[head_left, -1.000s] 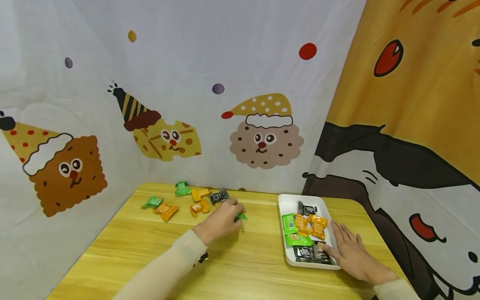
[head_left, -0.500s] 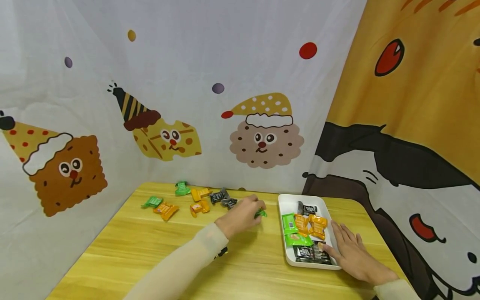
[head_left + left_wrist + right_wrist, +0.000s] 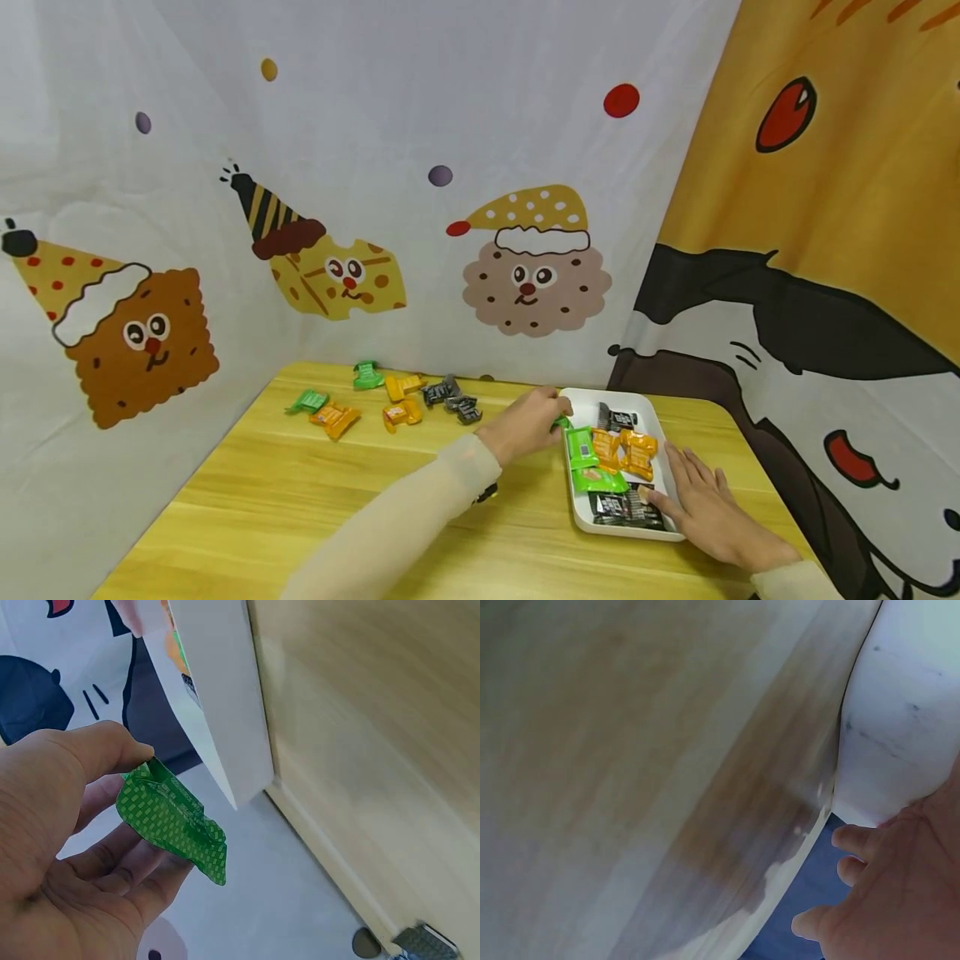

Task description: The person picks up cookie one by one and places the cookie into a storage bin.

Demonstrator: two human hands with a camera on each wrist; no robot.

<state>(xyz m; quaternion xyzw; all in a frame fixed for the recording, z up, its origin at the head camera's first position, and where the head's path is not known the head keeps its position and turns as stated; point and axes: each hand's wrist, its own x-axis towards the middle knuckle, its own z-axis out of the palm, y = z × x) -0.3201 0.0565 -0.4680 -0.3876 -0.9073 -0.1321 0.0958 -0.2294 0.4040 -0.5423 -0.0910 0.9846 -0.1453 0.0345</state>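
My left hand (image 3: pixel 528 423) pinches a green wrapped candy (image 3: pixel 172 814) between thumb and fingers at the left rim of the white tray (image 3: pixel 637 532). In the left wrist view the candy hangs beside the tray's outer wall. My right hand (image 3: pixel 705 510) lies along the tray's right side, fingers extended and thumb over the rim. Inside the tray are two green candies (image 3: pixel 582 448), two orange candies (image 3: pixel 638 455) and some black candies (image 3: pixel 609 505). The right wrist view shows that hand (image 3: pixel 907 877) against the white wall of the tray.
Loose candies lie at the back left of the wooden table (image 3: pixel 300 500): green candies (image 3: pixel 367 375), orange candies (image 3: pixel 334 419) and black candies (image 3: pixel 441 390). A printed cloth (image 3: pixel 360 100) hangs behind the table and along its right side.
My left hand has carried the green candy rightward from beside the loose candies to the tray's left rim, uncovering black candies behind it. My right hand stays at the tray.
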